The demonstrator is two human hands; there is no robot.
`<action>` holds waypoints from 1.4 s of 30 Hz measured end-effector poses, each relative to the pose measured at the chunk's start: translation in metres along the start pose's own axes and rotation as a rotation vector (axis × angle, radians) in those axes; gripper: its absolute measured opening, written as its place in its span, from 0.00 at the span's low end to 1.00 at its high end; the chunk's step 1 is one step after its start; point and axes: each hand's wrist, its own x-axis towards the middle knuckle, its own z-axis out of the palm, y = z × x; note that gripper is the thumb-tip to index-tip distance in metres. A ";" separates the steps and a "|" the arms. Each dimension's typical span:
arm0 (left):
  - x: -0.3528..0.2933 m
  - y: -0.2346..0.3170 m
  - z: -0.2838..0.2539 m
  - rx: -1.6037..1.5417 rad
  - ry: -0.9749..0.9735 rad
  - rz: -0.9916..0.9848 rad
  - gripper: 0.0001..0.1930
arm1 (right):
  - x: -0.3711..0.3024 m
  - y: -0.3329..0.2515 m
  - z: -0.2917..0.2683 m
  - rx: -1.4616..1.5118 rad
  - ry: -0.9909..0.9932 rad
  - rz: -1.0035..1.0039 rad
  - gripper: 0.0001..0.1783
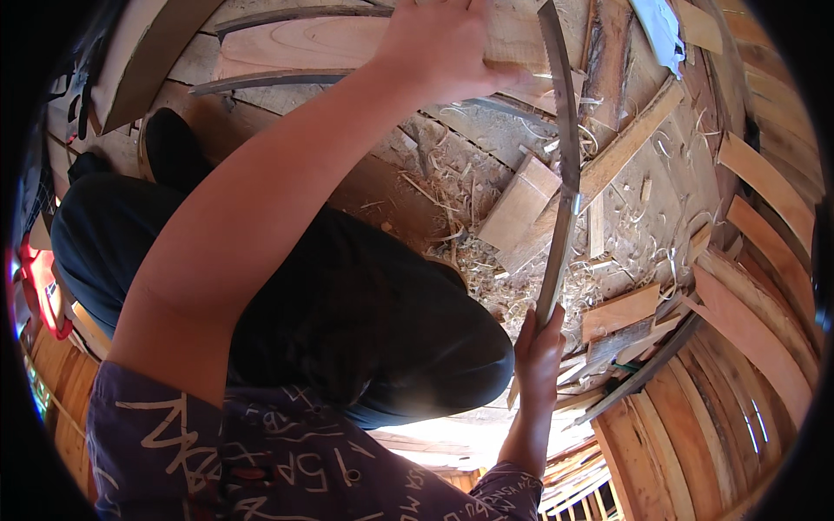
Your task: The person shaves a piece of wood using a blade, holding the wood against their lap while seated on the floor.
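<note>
My right hand is wrapped round the lower end of a saw's long, slim handle. The saw stands nearly upright in view, its toothed, slightly curved blade reaching past the right end of a pale wooden board. Whether the teeth touch the board I cannot tell. My left hand lies on the board near that end, thumb stretched toward the blade; its fingertips run out at the top edge. Dark strips of wood lie along the board's long sides.
Offcuts, a long narrow batten and curly shavings litter the plank floor. A bark-edged piece and a white-blue bag lie beyond the saw. Plank walls rise at right. My bent leg is below the board.
</note>
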 end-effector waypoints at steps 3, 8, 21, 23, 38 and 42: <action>0.000 0.002 -0.006 -0.026 -0.043 -0.003 0.38 | -0.006 -0.003 -0.004 0.005 -0.034 0.024 0.13; 0.000 0.004 -0.002 -0.021 0.041 0.029 0.38 | 0.067 -0.031 0.014 -0.031 0.021 -0.092 0.13; 0.004 0.001 -0.002 -0.034 -0.032 -0.011 0.40 | 0.006 -0.019 0.002 0.000 -0.019 0.038 0.14; 0.000 0.002 -0.006 -0.021 0.005 0.012 0.40 | 0.039 -0.027 0.010 0.016 0.011 -0.039 0.13; 0.005 -0.002 -0.002 -0.119 -0.090 -0.035 0.39 | -0.023 -0.023 -0.016 -0.026 -0.087 0.049 0.14; 0.004 -0.003 0.005 -0.006 0.034 0.030 0.39 | 0.018 -0.027 -0.007 0.030 -0.029 0.017 0.13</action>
